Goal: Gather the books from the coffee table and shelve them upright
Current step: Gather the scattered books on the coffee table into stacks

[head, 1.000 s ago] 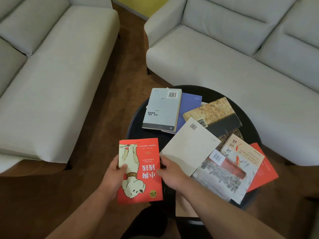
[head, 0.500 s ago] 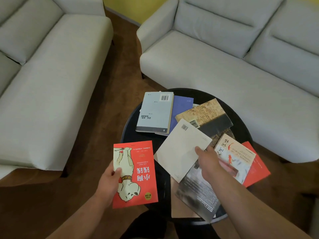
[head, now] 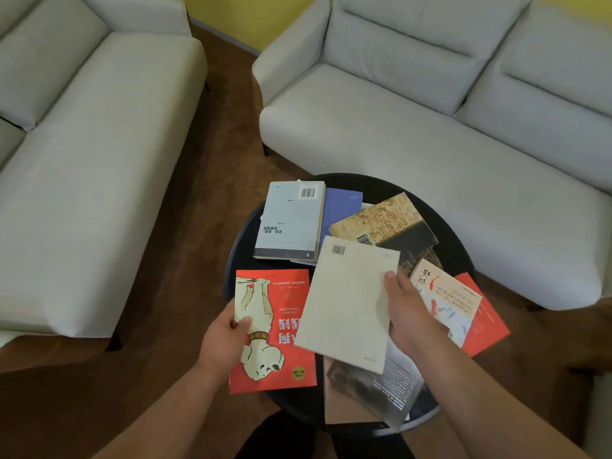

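The right hand grips the right edge of a plain cream paperback, thumb on the cover and fingers hidden beneath. The book's lower left corner overlaps a red paperback with a white dog on its cover. The left hand pinches that one by its left edge at the 8 o'clock rim of the round black coffee table.

More books lie flat on the table:
- a pale blue-grey book at 11 o'clock, on top of a violet-blue one
- a tan patterned book with a dark band at 1 o'clock
- a white book with a red fish over an orange-red one at 4 o'clock
- a dark grey book at 6 o'clock

Two light grey sofas stand beyond, at 10 and 1 o'clock.
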Demonstrator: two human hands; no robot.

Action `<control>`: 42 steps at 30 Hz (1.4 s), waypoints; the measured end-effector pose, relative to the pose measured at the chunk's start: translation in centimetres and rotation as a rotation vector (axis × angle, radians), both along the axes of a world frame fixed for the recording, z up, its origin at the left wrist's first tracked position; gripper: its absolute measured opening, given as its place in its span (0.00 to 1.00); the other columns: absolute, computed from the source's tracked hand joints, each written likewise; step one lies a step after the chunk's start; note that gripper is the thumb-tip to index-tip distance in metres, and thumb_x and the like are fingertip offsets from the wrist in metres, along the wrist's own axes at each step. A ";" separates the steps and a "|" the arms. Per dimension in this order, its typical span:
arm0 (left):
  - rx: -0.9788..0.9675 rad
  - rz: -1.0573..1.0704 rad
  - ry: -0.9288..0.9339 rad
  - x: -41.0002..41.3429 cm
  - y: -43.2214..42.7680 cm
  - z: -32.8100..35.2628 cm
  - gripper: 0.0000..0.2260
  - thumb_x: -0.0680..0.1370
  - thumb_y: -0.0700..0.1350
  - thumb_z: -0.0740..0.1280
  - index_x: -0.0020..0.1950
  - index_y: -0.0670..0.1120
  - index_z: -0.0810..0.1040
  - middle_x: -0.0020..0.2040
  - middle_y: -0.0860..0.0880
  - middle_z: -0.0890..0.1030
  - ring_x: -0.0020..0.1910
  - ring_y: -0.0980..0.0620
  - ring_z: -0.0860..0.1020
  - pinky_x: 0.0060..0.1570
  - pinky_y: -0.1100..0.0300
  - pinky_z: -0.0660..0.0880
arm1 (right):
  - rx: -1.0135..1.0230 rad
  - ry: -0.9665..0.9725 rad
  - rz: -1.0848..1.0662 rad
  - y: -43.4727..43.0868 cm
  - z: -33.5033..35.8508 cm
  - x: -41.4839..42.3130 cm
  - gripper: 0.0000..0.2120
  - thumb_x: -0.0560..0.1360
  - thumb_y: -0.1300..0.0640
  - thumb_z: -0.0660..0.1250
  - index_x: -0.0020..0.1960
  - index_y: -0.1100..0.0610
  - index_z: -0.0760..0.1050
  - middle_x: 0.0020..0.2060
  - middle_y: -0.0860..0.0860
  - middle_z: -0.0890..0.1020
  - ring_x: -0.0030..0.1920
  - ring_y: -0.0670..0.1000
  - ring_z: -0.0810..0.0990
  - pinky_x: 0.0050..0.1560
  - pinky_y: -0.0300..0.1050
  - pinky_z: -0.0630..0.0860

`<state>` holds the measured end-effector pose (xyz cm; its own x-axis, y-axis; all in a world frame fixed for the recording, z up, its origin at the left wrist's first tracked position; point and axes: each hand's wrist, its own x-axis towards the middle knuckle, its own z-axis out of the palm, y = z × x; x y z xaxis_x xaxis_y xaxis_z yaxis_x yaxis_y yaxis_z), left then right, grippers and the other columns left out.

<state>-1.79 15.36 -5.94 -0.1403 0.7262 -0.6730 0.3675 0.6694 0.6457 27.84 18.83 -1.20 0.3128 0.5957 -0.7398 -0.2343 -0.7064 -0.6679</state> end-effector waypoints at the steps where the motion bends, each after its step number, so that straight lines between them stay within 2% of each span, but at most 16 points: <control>1: -0.014 -0.008 -0.011 0.0 0.2 0.0 0.14 0.83 0.48 0.64 0.67 0.58 0.72 0.59 0.54 0.82 0.51 0.53 0.84 0.46 0.52 0.84 | 0.020 0.009 0.027 -0.1 -0.1 -0.9 0.10 0.85 0.50 0.57 0.57 0.41 0.77 0.54 0.52 0.83 0.56 0.59 0.81 0.61 0.64 0.78; 3: -0.066 0.016 -0.074 0.3 0.7 0.6 0.10 0.84 0.51 0.60 0.64 0.55 0.75 0.56 0.53 0.84 0.50 0.52 0.85 0.43 0.56 0.83 | 0.054 0.028 0.084 -0.3 -0.2 -3.2 0.11 0.86 0.52 0.57 0.61 0.44 0.77 0.53 0.52 0.84 0.54 0.57 0.83 0.59 0.60 0.80; 6: -0.155 0.007 -0.122 0.6 1.6 1.4 0.13 0.84 0.57 0.56 0.59 0.54 0.77 0.52 0.50 0.85 0.50 0.51 0.84 0.43 0.58 0.78 | 0.073 -0.042 0.258 -0.8 -1.3 -6.4 0.13 0.86 0.53 0.57 0.65 0.47 0.76 0.52 0.47 0.84 0.54 0.53 0.82 0.61 0.54 0.78; 8: -0.159 -0.048 -0.137 0.9 2.0 1.6 0.12 0.84 0.55 0.58 0.62 0.53 0.75 0.57 0.52 0.82 0.54 0.51 0.82 0.47 0.56 0.78 | 0.061 -0.137 0.431 -1.1 -1.9 -7.8 0.15 0.85 0.52 0.57 0.71 0.49 0.72 0.59 0.49 0.82 0.57 0.52 0.80 0.62 0.51 0.77; 10: -0.165 -0.039 -0.155 1.1 2.2 1.0 0.11 0.84 0.51 0.60 0.65 0.53 0.72 0.60 0.52 0.81 0.55 0.51 0.80 0.48 0.56 0.77 | 0.022 -0.257 0.555 -1.4 -2.4 -8.3 0.16 0.83 0.52 0.61 0.70 0.53 0.71 0.61 0.50 0.81 0.58 0.52 0.79 0.60 0.49 0.76; 13: -0.147 -0.024 -0.134 1.1 1.8 0.6 0.10 0.85 0.47 0.57 0.66 0.55 0.69 0.57 0.56 0.79 0.52 0.53 0.79 0.44 0.59 0.76 | -0.045 -0.301 0.623 -2.4 -2.7 -8.6 0.17 0.79 0.56 0.65 0.68 0.51 0.70 0.57 0.46 0.80 0.57 0.51 0.79 0.58 0.48 0.76; 17: -0.200 0.036 -0.259 1.3 1.2 0.1 0.12 0.86 0.49 0.54 0.69 0.60 0.65 0.61 0.52 0.79 0.58 0.45 0.80 0.59 0.43 0.78 | -0.053 -0.258 0.663 -2.9 -3.3 -8.7 0.24 0.79 0.61 0.62 0.73 0.46 0.68 0.63 0.46 0.80 0.63 0.51 0.78 0.62 0.47 0.74; 20: -0.184 0.015 -0.248 1.6 1.3 0.3 0.14 0.86 0.47 0.54 0.68 0.63 0.59 0.61 0.53 0.77 0.58 0.45 0.78 0.62 0.43 0.75 | -0.095 -0.268 0.671 -3.0 -3.7 -10.0 0.30 0.81 0.57 0.60 0.80 0.42 0.57 0.70 0.49 0.76 0.68 0.55 0.74 0.67 0.50 0.72; 23: -0.130 -0.039 -0.165 1.4 1.3 0.2 0.15 0.86 0.46 0.55 0.68 0.64 0.61 0.59 0.56 0.77 0.57 0.49 0.78 0.59 0.46 0.76 | -0.129 -0.296 0.695 -3.0 -3.9 -10.5 0.31 0.83 0.54 0.59 0.82 0.42 0.50 0.73 0.51 0.72 0.71 0.58 0.72 0.70 0.53 0.68; 27: -0.120 -0.021 -0.146 1.4 1.1 0.1 0.14 0.86 0.49 0.56 0.68 0.65 0.63 0.59 0.58 0.77 0.56 0.49 0.79 0.58 0.48 0.79 | -0.067 -0.233 0.674 -2.7 -4.0 -9.5 0.27 0.83 0.55 0.61 0.80 0.43 0.60 0.72 0.48 0.76 0.70 0.54 0.74 0.72 0.54 0.70; 30: -0.117 -0.019 -0.135 1.9 1.2 0.4 0.13 0.86 0.48 0.53 0.67 0.64 0.59 0.54 0.61 0.74 0.54 0.51 0.77 0.56 0.51 0.76 | -0.064 -0.213 0.648 -2.7 -4.0 -9.5 0.27 0.83 0.55 0.60 0.80 0.42 0.60 0.71 0.47 0.76 0.70 0.53 0.74 0.71 0.52 0.70; 33: -0.137 -0.006 -0.185 1.5 1.2 0.7 0.13 0.86 0.49 0.56 0.67 0.63 0.63 0.59 0.57 0.77 0.56 0.48 0.79 0.60 0.47 0.77 | -0.060 -0.198 0.638 -2.8 -3.9 -9.5 0.27 0.83 0.55 0.61 0.79 0.42 0.61 0.70 0.46 0.76 0.69 0.53 0.74 0.71 0.52 0.71; 35: -0.163 0.033 -0.228 1.0 1.1 0.8 0.12 0.85 0.48 0.59 0.67 0.59 0.68 0.60 0.53 0.80 0.57 0.46 0.80 0.61 0.43 0.77 | -0.082 -0.191 0.656 -2.7 -3.7 -9.2 0.23 0.82 0.56 0.62 0.76 0.46 0.67 0.67 0.47 0.79 0.66 0.53 0.77 0.67 0.50 0.73; 38: -0.225 0.089 -0.219 0.3 1.0 0.8 0.09 0.84 0.49 0.61 0.63 0.49 0.69 0.56 0.51 0.80 0.54 0.47 0.80 0.60 0.46 0.76 | -0.182 -0.144 0.632 -3.1 -4.0 -9.2 0.17 0.79 0.53 0.65 0.67 0.53 0.75 0.62 0.51 0.81 0.60 0.54 0.80 0.63 0.50 0.77; 40: -0.257 0.026 -0.238 0.2 0.7 0.8 0.12 0.85 0.49 0.59 0.67 0.49 0.72 0.59 0.50 0.82 0.57 0.45 0.81 0.64 0.44 0.75 | -0.224 -0.116 0.612 -3.4 -4.2 -9.6 0.17 0.76 0.52 0.67 0.64 0.53 0.75 0.58 0.50 0.81 0.59 0.54 0.80 0.64 0.53 0.77; 42: -0.255 -0.007 -0.220 0.4 0.6 0.9 0.13 0.85 0.49 0.57 0.68 0.51 0.72 0.60 0.49 0.81 0.58 0.44 0.80 0.65 0.43 0.75 | -0.236 -0.152 0.644 -3.7 -4.3 -10.0 0.15 0.78 0.55 0.65 0.64 0.53 0.72 0.54 0.47 0.78 0.60 0.54 0.78 0.64 0.51 0.76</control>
<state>-1.40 16.00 -5.06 0.0329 0.5307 -0.8469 0.2432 0.8176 0.5218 17.86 15.12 -5.51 0.0612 0.5262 -0.8481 0.3634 -0.8031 -0.4721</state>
